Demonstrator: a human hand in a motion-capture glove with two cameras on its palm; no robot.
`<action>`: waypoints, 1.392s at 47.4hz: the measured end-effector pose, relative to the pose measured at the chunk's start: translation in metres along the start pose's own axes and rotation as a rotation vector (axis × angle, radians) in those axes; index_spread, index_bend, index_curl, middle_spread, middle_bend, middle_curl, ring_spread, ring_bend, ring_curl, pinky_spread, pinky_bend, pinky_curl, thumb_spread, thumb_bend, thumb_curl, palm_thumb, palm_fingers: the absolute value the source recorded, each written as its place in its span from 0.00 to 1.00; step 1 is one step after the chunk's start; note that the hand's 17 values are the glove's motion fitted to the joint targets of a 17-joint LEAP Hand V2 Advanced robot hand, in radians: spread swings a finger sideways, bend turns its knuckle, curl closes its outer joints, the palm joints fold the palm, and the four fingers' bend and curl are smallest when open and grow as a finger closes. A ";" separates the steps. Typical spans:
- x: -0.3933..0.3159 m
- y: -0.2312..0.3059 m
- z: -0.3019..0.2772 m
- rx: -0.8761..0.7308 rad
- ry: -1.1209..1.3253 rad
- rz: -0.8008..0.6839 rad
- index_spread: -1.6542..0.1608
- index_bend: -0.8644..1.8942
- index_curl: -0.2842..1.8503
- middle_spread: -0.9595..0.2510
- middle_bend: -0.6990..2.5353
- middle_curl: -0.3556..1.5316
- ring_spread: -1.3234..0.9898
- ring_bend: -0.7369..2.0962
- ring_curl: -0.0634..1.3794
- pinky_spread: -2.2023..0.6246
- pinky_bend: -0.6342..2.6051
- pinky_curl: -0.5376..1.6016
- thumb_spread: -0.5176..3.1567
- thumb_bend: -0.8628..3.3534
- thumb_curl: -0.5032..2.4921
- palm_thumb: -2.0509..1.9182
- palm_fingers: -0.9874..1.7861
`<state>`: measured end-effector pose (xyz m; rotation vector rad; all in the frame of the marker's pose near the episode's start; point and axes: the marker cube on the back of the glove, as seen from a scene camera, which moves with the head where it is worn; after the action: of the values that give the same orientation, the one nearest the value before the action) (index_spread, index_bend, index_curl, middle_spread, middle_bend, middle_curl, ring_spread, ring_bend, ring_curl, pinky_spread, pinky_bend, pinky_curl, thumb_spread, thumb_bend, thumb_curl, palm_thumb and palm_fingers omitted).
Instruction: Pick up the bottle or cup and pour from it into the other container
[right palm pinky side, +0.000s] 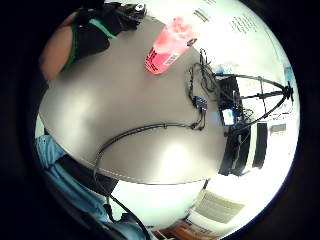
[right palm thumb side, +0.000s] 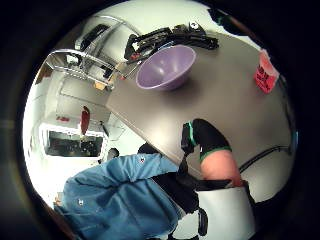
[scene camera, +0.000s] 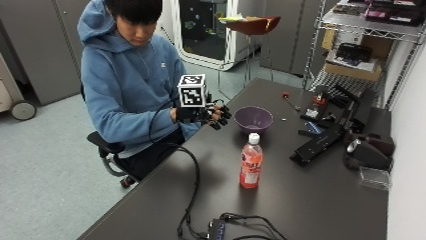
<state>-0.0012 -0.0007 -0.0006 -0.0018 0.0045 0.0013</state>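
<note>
Gloved hand (scene camera: 203, 116) hovers near the surface's (scene camera: 299, 200) edge, fingers loosely curled, apparently holding nothing; capped bottle (scene camera: 251, 161) of pink drink stands upright beside the purple bowl (scene camera: 253, 119).

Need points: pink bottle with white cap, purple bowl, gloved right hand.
Pink plastic bottle with white cap (scene camera: 251, 167): outside view, on its label.
Purple round bowl (scene camera: 253, 120): outside view, on its outer wall.
Black-gloved right hand (scene camera: 200, 115): outside view, on its middle.

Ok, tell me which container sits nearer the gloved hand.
The purple bowl, just beside the gloved right hand; the capped pink bottle stands farther down the table.
</note>
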 end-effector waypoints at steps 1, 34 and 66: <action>0.000 0.000 0.000 -0.002 0.001 -0.001 0.81 0.38 0.16 0.79 0.26 0.21 0.58 0.39 0.09 0.82 0.34 0.30 0.25 0.28 0.21 0.64 0.54; 0.080 0.040 -0.054 0.228 0.046 0.143 0.71 0.36 0.24 0.80 0.27 0.30 0.59 0.42 0.22 0.86 0.37 0.40 0.42 0.23 0.28 0.68 0.49; 0.236 0.024 -0.037 0.397 -0.700 0.274 0.73 0.36 0.23 0.83 0.27 0.34 0.62 0.44 0.25 0.86 0.38 0.41 0.41 0.20 0.31 0.69 0.46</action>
<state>0.2345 0.0237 -0.0391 0.3964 -0.6948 0.2745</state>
